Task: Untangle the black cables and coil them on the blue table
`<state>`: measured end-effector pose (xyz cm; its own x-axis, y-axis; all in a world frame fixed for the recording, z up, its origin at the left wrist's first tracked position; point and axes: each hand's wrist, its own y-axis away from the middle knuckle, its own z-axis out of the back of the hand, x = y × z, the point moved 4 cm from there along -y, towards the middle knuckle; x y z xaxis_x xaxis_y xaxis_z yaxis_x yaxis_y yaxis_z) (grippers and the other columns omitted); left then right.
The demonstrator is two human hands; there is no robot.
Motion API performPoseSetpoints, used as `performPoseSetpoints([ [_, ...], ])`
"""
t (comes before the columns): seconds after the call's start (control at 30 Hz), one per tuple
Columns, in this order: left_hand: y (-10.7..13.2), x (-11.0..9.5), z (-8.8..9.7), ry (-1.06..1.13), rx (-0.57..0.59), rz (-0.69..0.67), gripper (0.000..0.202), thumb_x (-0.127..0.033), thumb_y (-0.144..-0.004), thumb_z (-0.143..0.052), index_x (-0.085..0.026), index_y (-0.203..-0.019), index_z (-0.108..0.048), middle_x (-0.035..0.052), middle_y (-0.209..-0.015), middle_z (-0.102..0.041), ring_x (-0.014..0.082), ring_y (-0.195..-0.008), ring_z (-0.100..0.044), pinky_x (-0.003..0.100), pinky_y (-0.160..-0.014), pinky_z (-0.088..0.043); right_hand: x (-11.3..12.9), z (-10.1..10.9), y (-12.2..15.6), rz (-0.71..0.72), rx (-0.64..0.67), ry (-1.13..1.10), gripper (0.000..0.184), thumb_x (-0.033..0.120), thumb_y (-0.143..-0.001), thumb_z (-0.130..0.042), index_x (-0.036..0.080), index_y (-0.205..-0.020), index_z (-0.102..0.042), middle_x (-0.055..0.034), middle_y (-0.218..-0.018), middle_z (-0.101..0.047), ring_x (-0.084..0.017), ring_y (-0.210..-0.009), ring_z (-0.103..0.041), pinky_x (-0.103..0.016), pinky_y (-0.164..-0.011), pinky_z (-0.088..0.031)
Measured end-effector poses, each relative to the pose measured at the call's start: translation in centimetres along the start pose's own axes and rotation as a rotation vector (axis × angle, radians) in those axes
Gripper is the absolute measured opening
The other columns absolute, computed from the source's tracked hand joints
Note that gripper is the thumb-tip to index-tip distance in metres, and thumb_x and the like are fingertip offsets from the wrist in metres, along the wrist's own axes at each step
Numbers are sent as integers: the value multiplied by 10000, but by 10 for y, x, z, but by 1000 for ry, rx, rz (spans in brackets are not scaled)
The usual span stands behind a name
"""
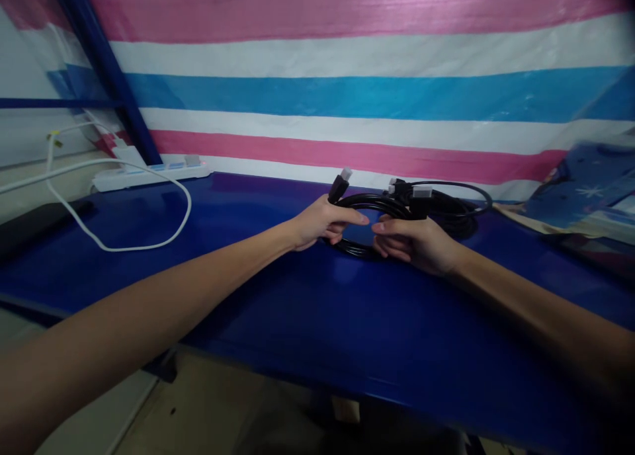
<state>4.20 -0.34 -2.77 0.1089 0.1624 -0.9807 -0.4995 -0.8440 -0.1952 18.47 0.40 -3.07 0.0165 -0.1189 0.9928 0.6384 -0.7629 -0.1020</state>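
Observation:
A coiled black cable (pixel 370 199) is held between my two hands, just over the blue table. My left hand (pixel 325 223) grips the left side of the loop, its thumb stretched along the inside. Above that hand sticks up one black plug (pixel 338 187) with a clear cap. On the opposite side my right hand (pixel 414 240) is wrapped round the loop, thumb pointing left. A second capped plug (pixel 421 200) stands above the right hand. Behind it lies another black cable coil (pixel 454 210), partly hidden by that hand.
On the blue table (pixel 297 309), a white power strip (pixel 153 174) lies at the back left with a white cord (pixel 186 217) looping forward. A dark flat object (pixel 40 227) is at the left edge. Striped sheeting (pixel 347 98) hangs behind. Packages (pixel 590 184) sit at the right.

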Motion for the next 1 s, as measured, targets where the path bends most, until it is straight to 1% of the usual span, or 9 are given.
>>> performPoseSetpoints([
  [0.17,-9,10,5,183,14,91,404,-236,-788,-593,-206,-492,-320,-121,-392,-231,15,-332,-197,207,-465,-372,-7,4,-5,5,-210,-95,477,236,-787,-635,197,-413,-340,90,-332,-274,-42,-295,-267,-255,-487,-430],
  [0.33,-13,6,5,135,4,105,444,-242,-788,-604,-216,-478,-288,-121,-372,-215,9,-303,-171,190,-420,-327,-3,6,-9,71,-334,-24,471,273,-805,-641,202,-430,-364,87,-335,-288,-48,-299,-269,-264,-472,-423],
  [0.43,-10,1,-4,166,153,189,480,-254,-826,-543,-226,-452,-243,-108,-346,-180,22,-289,-172,194,-414,-331,0,9,-9,102,-313,60,449,295,-814,-636,197,-439,-409,72,-344,-317,-63,-324,-339,-282,-518,-443],
  [0.57,0,-6,-27,274,468,318,491,-243,-830,-500,-213,-418,-235,-83,-336,-160,40,-296,-164,204,-391,-321,3,9,-7,127,-300,109,348,244,-797,-631,187,-495,-469,45,-399,-401,-80,-369,-406,-263,-437,-357],
  [0.67,9,-13,-44,343,645,334,468,-252,-819,-511,-198,-417,-278,-63,-340,-194,48,-304,-188,207,-385,-322,6,4,-5,134,-336,54,285,146,-727,-616,184,-493,-458,38,-435,-428,-64,-381,-367,-244,-403,-302],
  [0.73,13,-16,-51,362,707,358,452,-264,-820,-513,-192,-427,-302,-54,-344,-214,52,-313,-210,205,-383,-319,5,0,-5,82,-339,-2,250,136,-692,-601,181,-494,-456,42,-443,-409,-52,-380,-305,-233,-387,-271],
  [0.83,12,-16,-50,345,648,350,478,-240,-835,-491,-195,-421,-257,-60,-346,-192,41,-313,-191,197,-365,-252,2,0,-6,7,-349,-52,240,152,-655,-615,186,-507,-429,66,-435,-311,-49,-384,-228,-218,-366,-226],
  [0.9,7,-14,-42,294,512,313,502,-216,-851,-465,-207,-416,-215,-72,-339,-163,29,-298,-172,194,-362,-211,3,4,-6,6,-350,-63,251,175,-653,-636,192,-527,-420,78,-441,-251,-51,-387,-197,-216,-362,-213],
  [1.0,-3,-10,-28,175,312,232,510,-212,-856,-476,-221,-422,-210,-91,-331,-170,14,-277,-187,185,-366,-209,6,8,-6,-4,-284,-67,300,235,-717,-641,197,-537,-404,83,-437,-224,-54,-380,-169,-231,-376,-225],
])
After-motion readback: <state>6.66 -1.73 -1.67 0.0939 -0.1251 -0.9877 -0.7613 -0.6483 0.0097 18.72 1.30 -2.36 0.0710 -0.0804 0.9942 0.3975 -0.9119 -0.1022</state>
